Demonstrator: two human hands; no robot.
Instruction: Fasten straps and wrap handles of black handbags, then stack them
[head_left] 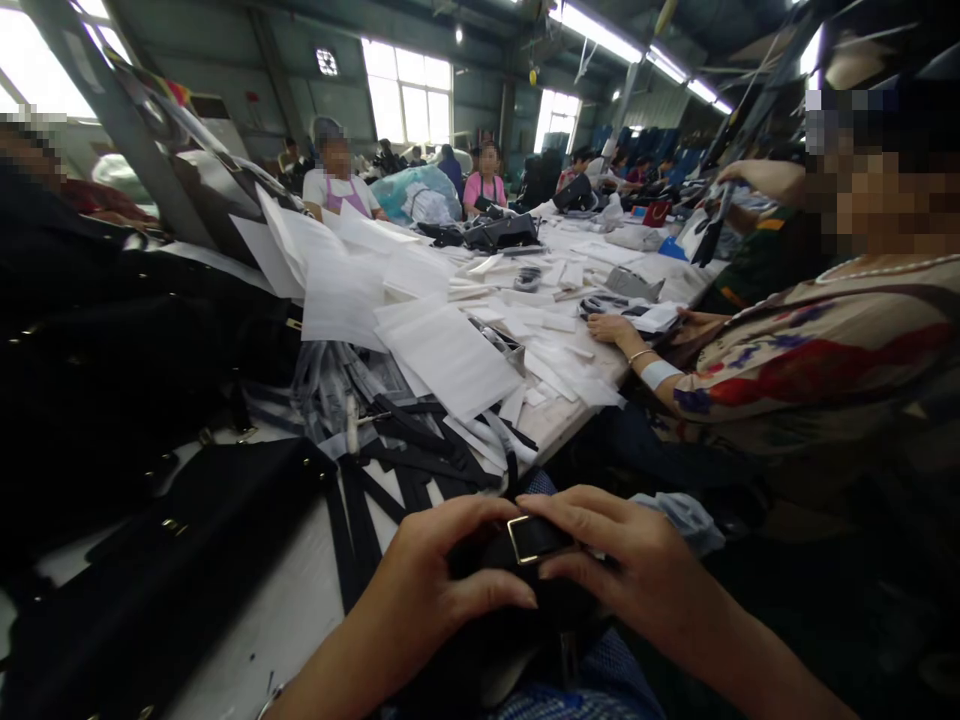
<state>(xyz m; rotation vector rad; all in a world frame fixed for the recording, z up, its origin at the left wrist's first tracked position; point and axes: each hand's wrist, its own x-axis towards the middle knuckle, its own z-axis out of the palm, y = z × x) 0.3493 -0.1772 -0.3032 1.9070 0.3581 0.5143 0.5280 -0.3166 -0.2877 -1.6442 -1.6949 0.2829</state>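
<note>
Above my lap, both hands grip a black strap with a square gold-coloured buckle on it. My left hand pinches the strap on the buckle's left side, thumb below and fingers on top. On the other side, my right hand holds the strap between thumb and fingers close to the buckle. Dark material hangs beneath my hands, its shape hard to make out. Several loose black straps lie on the table just beyond my left hand.
Black bags with gold fittings fill the left side. White foam sheets and offcuts cover much of the table. A co-worker sits close on my right, hands on the table edge. Other people work farther back.
</note>
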